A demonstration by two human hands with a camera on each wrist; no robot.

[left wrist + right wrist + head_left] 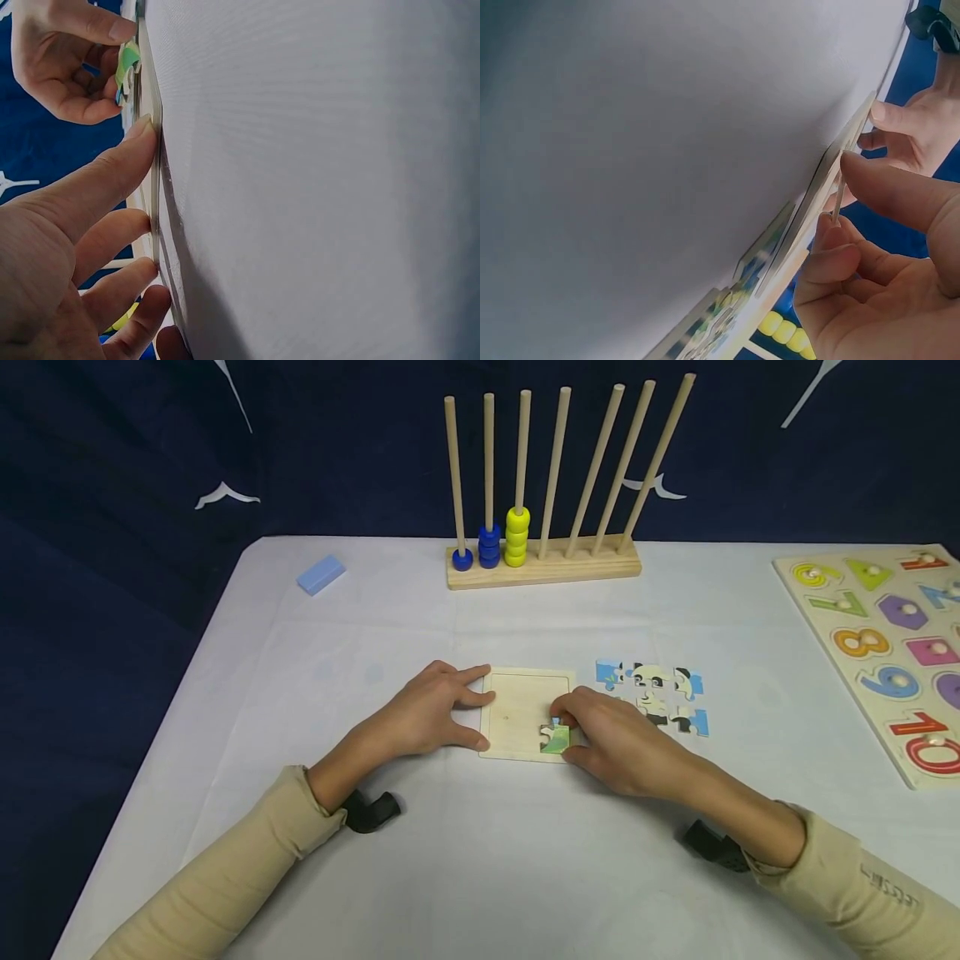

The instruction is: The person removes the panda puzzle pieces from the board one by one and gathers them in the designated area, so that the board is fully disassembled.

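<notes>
A shallow wooden puzzle tray (517, 706) lies flat in the middle of the table. My left hand (427, 710) rests along its left edge, thumb and fingertips spread against the rim. In the head view my right hand (626, 743) pinches a green puzzle piece (557, 739) between thumb and fingers over the tray's lower right corner. The right wrist view shows that piece edge-on, tilted at the tray, in the right hand (885, 247). Right of the tray lie several other panda puzzle pieces (651, 677), some partly hidden behind the right hand.
A wooden bead stand (547, 572) with several pegs and blue and yellow beads stands at the back. A blue block (321, 576) lies at the back left. On the right is a number-and-shape peg board (847, 672). White cloth (480, 877) covers the table.
</notes>
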